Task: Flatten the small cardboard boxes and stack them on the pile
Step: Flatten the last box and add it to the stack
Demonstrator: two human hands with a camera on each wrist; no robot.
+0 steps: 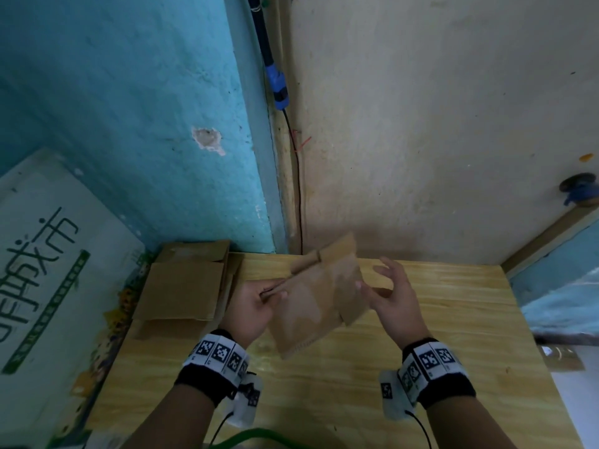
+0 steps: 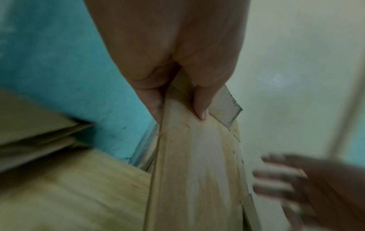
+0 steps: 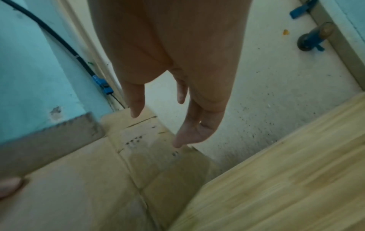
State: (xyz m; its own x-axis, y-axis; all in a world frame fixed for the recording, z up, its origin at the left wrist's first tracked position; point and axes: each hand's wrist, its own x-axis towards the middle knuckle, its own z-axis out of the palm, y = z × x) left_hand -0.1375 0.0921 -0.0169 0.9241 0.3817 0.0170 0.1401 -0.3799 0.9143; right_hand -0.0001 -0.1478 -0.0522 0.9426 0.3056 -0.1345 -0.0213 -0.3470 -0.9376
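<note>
So the flattened box [image 1: 319, 296] is up in the air over the back middle of the bench [image 1: 437, 335], tilted, with the left hand [image 1: 256, 307] pinching its left edge. The head view only shows that hand from the back, but the left wrist view makes the grip obvious: thumb on one face and fingers [image 2: 201, 107] on the other, with a flap sticking out past the fingertips. That view also catches the right hand [image 2: 308, 187] as a blur off to the side of the cardboard. The right hand [image 1: 387, 296] has its fingers spread and loosely bent, gripping nothing; the thumb tip sits right at the box's right edge, and I can't tell if it's actually touching. The right wrist view shows those fingers [image 3: 136, 101] hanging straight above the box's creased panels, plus a dotted print on the card that you can't see from the head. The pile [image 1: 184, 286] of flat cardboard lies at the bench's back left corner, just beside the left hand, against the turquoise wall [image 1: 129, 108]. A big white printed carton [image 1: 48, 270] leans left of the pile, and a black cable [image 1: 296, 176] runs down the wall corner behind the box.
</note>
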